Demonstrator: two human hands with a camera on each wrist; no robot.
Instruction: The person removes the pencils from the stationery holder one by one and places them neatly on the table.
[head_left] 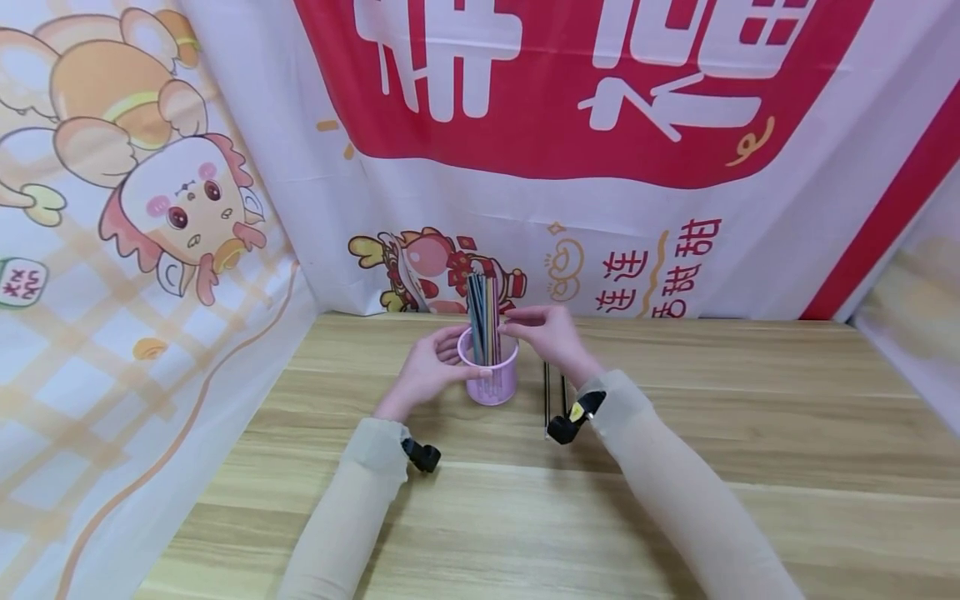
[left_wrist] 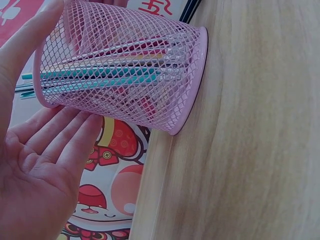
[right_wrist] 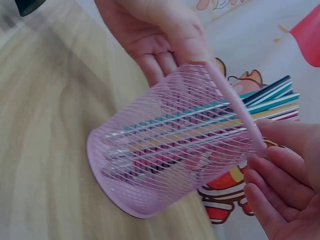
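A pink mesh pencil cup (head_left: 492,385) stands on the table with several slim pencils (head_left: 483,321) in teal, yellow, magenta and dark colours. Their clear, gem-like ends (left_wrist: 172,57) show through the mesh near the cup's base. My left hand (head_left: 429,367) grips the cup from the left, thumb across the near side at the rim and fingers behind. From the right, my right hand (head_left: 551,333) reaches to the rim, its fingertips (right_wrist: 262,127) right beside the magenta pencils. I cannot tell whether it pinches one. Two dark pencils (head_left: 547,400) lie on the table beneath the right forearm.
The wood-grain table (head_left: 525,525) ends at a printed cloth backdrop (head_left: 555,192) just behind the cup. Another printed cloth (head_left: 247,275) borders the left side. Black wrist cameras (head_left: 422,456) are strapped to both wrists.
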